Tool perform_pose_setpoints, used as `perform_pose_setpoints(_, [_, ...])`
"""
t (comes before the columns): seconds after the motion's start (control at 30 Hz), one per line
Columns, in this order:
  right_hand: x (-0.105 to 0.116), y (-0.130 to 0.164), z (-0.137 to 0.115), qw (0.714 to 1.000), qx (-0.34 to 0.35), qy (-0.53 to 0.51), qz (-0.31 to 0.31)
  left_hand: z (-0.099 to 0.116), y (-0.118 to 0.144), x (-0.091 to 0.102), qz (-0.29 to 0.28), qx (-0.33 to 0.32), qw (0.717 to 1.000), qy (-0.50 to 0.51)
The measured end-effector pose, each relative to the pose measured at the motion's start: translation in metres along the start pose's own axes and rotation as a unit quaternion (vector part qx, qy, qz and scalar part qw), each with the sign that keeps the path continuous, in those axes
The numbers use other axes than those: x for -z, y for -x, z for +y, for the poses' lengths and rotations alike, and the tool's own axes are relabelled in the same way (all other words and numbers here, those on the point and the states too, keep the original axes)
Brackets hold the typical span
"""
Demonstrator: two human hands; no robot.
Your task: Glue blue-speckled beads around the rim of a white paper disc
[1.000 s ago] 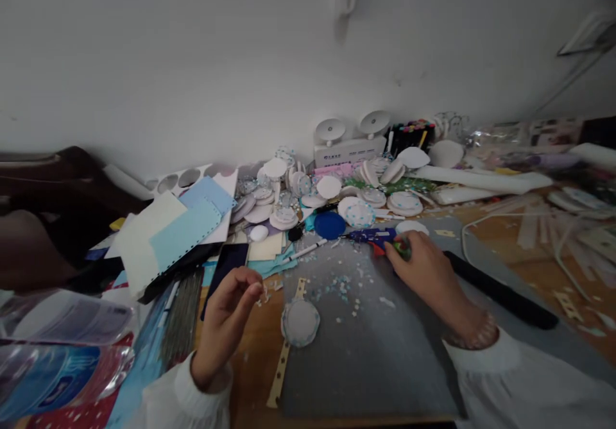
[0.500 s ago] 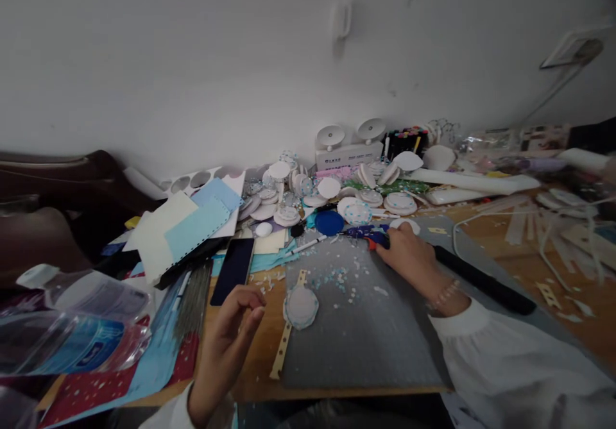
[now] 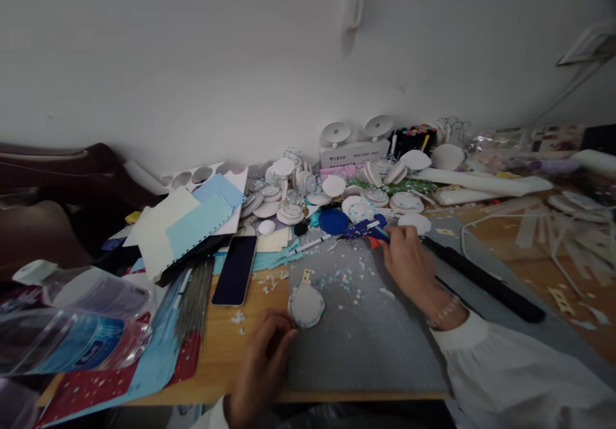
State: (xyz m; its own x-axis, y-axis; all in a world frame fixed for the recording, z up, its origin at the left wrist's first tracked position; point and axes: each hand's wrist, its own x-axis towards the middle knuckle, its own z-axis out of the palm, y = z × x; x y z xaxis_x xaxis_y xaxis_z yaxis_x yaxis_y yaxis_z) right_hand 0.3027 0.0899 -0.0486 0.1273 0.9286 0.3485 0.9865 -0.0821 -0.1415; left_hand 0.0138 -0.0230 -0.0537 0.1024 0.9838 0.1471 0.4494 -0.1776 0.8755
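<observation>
My right hand [image 3: 408,263] grips a blue hot glue gun [image 3: 362,228] at the far edge of the grey cutting mat [image 3: 370,345], its nozzle pointing left and lifted a little. My left hand [image 3: 264,365] rests low on the wooden table at the mat's left edge, fingers curled, holding nothing. Its fingertips are just below a white round piece with a pale blue scalloped rim [image 3: 306,304]. That piece lies on the mat's left edge over a cream punched strip. Small blue and white scraps are scattered on the mat.
A dark phone [image 3: 236,269] lies left of the mat. Stacked blue and cream card sheets [image 3: 185,227], a plastic bottle [image 3: 67,336], many white discs [image 3: 289,208], a dark blue lid [image 3: 333,221], a pen [image 3: 312,244], a long black bar [image 3: 481,278] and a white box with marker pens by the wall.
My left hand dropped from a raised position down to the table beside the round piece. My right hand has tilted the glue gun up slightly.
</observation>
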Motion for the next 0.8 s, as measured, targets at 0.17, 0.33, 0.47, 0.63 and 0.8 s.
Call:
perform_pose_setpoints(0.17, [-0.003,0.003,0.003,1.000,0.021,-0.015,0.010,0.000,-0.003,0.000,-0.017,-0.002,1.000,-0.012])
perform_pose_setpoints(0.33, [-0.001,0.002,0.009,0.998,0.035,-0.048,0.033,0.000,-0.002,0.002,-0.029,-0.006,0.999,-0.017])
perform_pose_setpoints(0.47, [-0.006,0.005,0.021,0.995,0.044,-0.077,0.054,-0.004,0.000,0.002,-0.051,-0.028,0.998,-0.034])
perform_pose_setpoints(0.63, [-0.015,0.012,0.034,0.992,0.068,-0.093,0.043,-0.012,0.006,0.002,-0.091,-0.089,0.987,-0.102])
perform_pose_setpoints(0.8, [0.003,0.027,0.033,0.993,0.053,-0.072,0.083,-0.013,0.006,0.000,-0.097,-0.167,0.968,-0.159])
